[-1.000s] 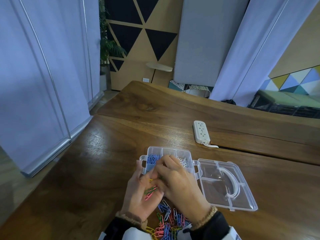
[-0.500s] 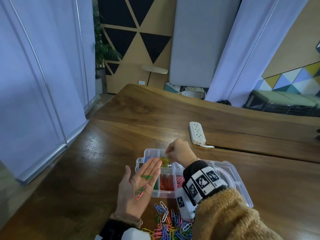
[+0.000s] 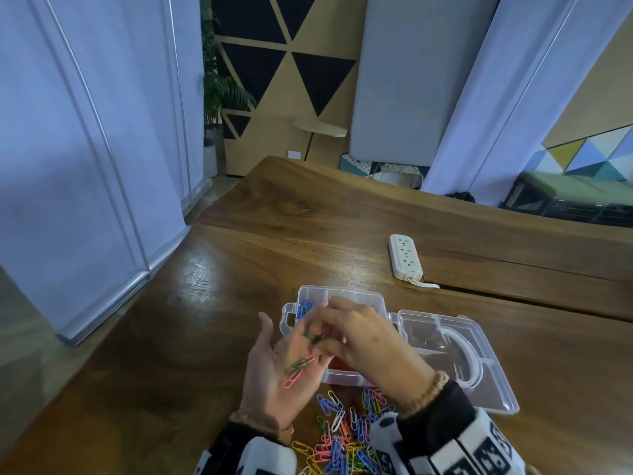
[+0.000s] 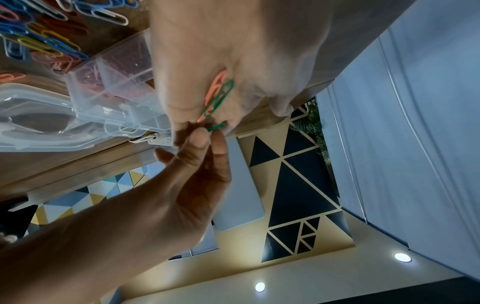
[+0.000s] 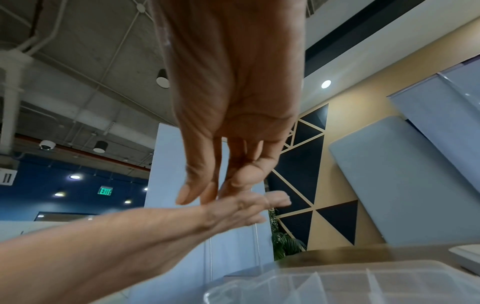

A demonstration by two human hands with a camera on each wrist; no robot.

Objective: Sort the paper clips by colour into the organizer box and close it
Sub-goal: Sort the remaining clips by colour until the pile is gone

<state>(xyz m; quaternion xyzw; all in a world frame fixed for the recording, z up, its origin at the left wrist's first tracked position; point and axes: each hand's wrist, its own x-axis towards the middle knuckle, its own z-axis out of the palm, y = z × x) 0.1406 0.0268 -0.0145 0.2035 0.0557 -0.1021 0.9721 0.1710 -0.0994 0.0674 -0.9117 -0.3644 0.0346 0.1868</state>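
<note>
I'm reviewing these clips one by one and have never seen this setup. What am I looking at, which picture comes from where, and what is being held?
No machine here: a person works with bare hands, wearing one camera on the head and one on each wrist. The head view looks down at a wooden table. On it stand a clear organizer box with its lid open, a loose pile of coloured paper clips and a white power strip. The left hand is held palm up, with a pink clip and a green clip lying on it. The left wrist view shows the right hand pinching another green clip at the left fingertips. The right wrist view looks along the right hand's palm, so no clip shows there.
</note>
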